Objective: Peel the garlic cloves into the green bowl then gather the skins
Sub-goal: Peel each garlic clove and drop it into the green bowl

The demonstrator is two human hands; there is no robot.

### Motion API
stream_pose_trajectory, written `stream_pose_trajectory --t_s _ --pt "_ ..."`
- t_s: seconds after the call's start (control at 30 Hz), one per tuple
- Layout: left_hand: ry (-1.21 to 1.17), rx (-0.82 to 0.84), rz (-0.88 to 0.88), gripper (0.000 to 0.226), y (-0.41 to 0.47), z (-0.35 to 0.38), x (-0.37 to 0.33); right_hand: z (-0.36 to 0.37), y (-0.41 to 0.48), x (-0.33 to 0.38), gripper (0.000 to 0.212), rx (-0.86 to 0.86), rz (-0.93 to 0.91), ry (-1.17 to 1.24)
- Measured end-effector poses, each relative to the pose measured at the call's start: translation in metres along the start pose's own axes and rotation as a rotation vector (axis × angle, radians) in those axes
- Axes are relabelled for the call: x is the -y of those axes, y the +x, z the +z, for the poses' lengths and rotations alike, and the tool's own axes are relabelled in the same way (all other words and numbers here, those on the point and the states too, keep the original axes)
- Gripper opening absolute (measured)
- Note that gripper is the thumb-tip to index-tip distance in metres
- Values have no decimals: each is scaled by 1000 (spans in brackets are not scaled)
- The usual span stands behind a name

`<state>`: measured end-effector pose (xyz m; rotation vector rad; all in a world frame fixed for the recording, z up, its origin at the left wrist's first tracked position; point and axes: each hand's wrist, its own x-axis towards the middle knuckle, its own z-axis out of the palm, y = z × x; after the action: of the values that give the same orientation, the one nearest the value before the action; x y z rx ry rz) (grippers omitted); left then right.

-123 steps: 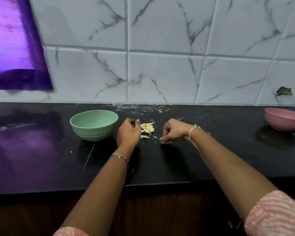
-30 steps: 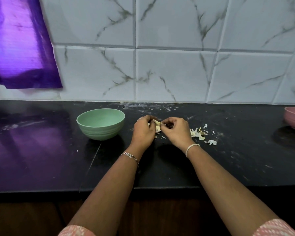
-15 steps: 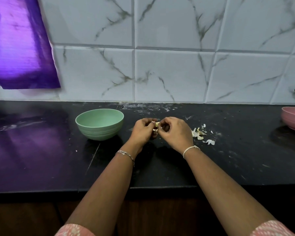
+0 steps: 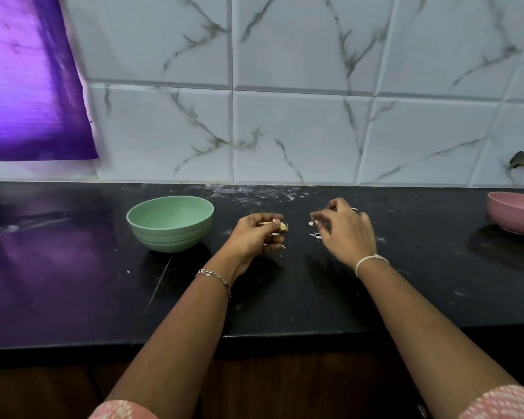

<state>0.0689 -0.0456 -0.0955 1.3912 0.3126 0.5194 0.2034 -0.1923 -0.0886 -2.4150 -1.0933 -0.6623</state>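
The garlic clove, pale yellow, sits at the fingertips of the left hand, which is curled around it and pinches it just above the black worktop. A few small white skins lie on the worktop between the two hands, close under the fingers of the right hand. This hand hovers with its fingers bent and spread. A tiny pale bit shows at its fingertips, but I cannot tell if it grips it or not. The green bowl stands upright to the left of the left hand, near but apart from it, and nothing lies between them. The left wrist wears a thin chain bracelet, the right wrist a white band. Far to the right, at the frame edge, stands a pink bowl. Behind everything is a marble-pattern tiled wall, with white dust along its foot and a purple sheet hanging on the left.
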Motion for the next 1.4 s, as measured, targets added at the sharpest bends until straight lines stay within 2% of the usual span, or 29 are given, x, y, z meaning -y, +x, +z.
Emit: stream_pose_trajectory --t_s 0.13,0.33,0.4,0.53,0.87,0.93,1.03,1.1,1.23,1.4 --pt "16 28 -2 16 2 2 3 -8 -2 -20 9 -48 128 3" --pt "2 19 21 15 1 6 3 -8 -4 -25 15 -25 246 129" --pt "-8 20 22 10 2 6 3 -3 -3 -27 11 -21 241 168" --pt "3 19 30 10 3 5 4 4 -3 -27 30 -10 193 269" --pt "9 -3 41 9 1 4 2 6 0 -21 26 -120 162 315" --pt "-7 -14 39 9 0 4 1 1 1 -7 18 -108 113 471" --pt "-26 -48 41 11 1 5 0 2 7 21 12 80 82 827" --pt "-33 -86 40 11 2 5 -1 9 9 34 13 170 92 948" --pt "-20 -154 44 1 4 2 0 24 11 39 12 133 147 956" --pt "7 -188 43 3 6 3 0 27 10 40 10 93 153 901"
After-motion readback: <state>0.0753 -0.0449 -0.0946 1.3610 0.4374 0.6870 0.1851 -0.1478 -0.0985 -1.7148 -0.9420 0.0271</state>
